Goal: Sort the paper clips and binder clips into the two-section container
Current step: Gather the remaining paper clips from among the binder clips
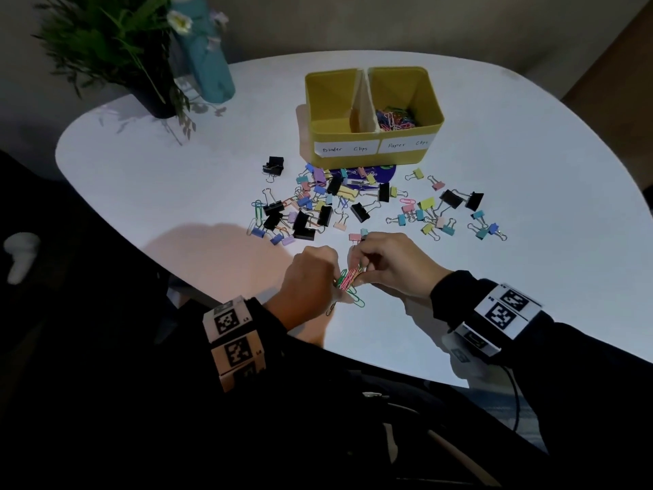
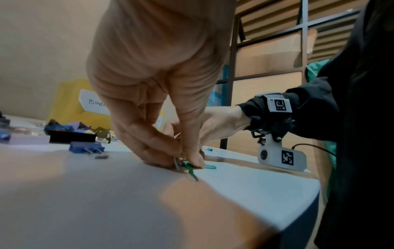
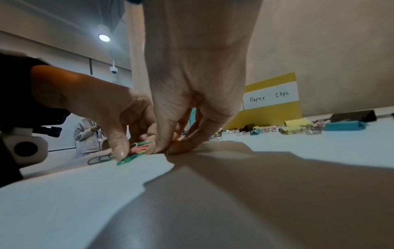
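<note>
Head view first: a white rounded table (image 1: 512,242) against a plain beige wall, with a potted plant (image 1: 116,54) and a teal bottle (image 1: 208,65) in the far left corner. The yellow two-section container (image 1: 371,114) sits mid-table, paper clips (image 1: 394,118) already in its right half, and loose binder clips (image 1: 353,203) scattered just in front of it. Near the table edge the left hand (image 1: 311,281) and right hand (image 1: 392,267) both pinch a bunch of coloured paper clips (image 1: 349,277), fingers curled tight. Left wrist view: fingertips (image 2: 192,160) press a green paper clip (image 2: 189,168) onto the tabletop, metal shelving (image 2: 266,67) behind. Right wrist view: a ceiling light (image 3: 104,38), a dome camera (image 3: 113,69), and a person standing (image 3: 88,134) in the background.
</note>
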A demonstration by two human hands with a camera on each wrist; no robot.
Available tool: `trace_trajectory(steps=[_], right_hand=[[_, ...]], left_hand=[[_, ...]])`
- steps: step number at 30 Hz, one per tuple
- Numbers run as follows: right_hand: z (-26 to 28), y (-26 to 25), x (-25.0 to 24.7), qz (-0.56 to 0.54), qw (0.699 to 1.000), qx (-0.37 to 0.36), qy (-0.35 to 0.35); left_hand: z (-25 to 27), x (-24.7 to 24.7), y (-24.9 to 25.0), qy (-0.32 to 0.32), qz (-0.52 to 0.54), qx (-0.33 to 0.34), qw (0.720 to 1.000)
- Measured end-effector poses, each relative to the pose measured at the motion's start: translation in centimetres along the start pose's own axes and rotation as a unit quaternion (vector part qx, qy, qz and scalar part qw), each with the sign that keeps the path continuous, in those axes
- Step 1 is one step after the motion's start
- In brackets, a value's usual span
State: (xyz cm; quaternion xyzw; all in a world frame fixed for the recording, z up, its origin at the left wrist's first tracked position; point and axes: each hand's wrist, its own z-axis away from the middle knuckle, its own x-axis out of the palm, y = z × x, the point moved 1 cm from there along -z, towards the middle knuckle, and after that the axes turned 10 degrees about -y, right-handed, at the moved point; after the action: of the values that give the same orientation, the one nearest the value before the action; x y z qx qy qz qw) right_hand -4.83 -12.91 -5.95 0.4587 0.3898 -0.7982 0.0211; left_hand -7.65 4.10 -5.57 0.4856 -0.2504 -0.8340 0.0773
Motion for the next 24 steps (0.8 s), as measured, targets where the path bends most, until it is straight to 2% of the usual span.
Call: trace_trajectory(steps=[5,14,18,21,24], right_hand=[[0.0,0.3,0.2,0.025,1.000,0.006,-0.008],[-1.1,-0.3,-0.8,0.079,0.995,0.023,-0.054],[-1.1,0.3,-0.9,0.046,0.994,0.035,-0.093],[-0.6,1.1,-1.1,0.019,0.996,0.042,-0.082],[0.2,1.6,-1.4,-0.003,0.998,0.045,-0.042]], left_hand=[[-0.4,0.0,-0.3,-0.004,0.029,0.020,0.999],[-2.2,-1.1,-0.2,-0.051,0.036,0.054,0.997],[-1.9,-2.2,-0.6,-0.049,0.013,0.101,0.994],[-1.8,-3.6,-1.3,-0.035,0.014,0.111,0.993],[-1.4,-5.8,-1.0,-0.030,0.051,0.098,0.993]])
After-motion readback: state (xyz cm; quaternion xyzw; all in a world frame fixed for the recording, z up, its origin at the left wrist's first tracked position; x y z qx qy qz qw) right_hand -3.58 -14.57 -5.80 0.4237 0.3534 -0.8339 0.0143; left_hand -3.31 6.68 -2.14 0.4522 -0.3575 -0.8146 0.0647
